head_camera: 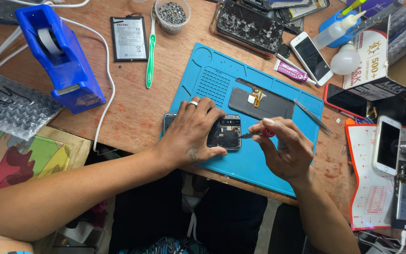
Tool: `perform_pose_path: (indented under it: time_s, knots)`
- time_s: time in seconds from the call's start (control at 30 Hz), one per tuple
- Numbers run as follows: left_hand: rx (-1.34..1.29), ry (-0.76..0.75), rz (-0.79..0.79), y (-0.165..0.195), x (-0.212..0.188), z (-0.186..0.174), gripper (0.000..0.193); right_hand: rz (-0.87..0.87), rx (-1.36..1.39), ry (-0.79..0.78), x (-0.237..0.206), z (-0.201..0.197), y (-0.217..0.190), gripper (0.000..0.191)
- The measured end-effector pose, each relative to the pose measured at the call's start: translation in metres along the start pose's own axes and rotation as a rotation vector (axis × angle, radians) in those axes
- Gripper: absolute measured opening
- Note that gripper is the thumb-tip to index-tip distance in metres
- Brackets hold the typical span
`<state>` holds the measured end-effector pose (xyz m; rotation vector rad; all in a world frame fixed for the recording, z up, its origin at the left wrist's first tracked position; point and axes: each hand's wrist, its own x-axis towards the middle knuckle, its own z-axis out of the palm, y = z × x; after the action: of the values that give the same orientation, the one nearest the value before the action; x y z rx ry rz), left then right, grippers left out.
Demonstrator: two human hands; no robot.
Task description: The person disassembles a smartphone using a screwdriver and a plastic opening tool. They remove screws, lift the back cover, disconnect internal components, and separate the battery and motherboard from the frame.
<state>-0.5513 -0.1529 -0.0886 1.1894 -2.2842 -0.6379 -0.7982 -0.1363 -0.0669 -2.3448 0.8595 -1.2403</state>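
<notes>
Wooden bench, blue mat (pixel 254 162). Left hand (pixel 191 131) clamping opened phone (pixel 224 134); right hand (pixel 283 148) pinching one screwdriver (pixel 254 134) beside. Beyond: one cup (pixel 172 16) holding screws.

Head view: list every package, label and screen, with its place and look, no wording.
Battery: top left, flat black, white label.
Cracked screen: top centre, black, shattered.
White phone: top right, dark screen.
Box: right, white and black.
Second white phone: right edge, dark screen.
Tube: purple label.
</notes>
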Motion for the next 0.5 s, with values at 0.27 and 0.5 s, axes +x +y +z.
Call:
perform_pose_path:
  time_s: [0.27,0.5]
  knots:
    - [-0.011,0.009,0.004,-0.001,0.000,-0.001,0.083,-0.027,-0.049,0.029,0.001,0.002,-0.001,0.041]
    - [-0.004,0.031,0.017,0.000,-0.002,0.000,0.085,-0.001,0.004,0.015,0.010,0.002,-0.009,0.035]
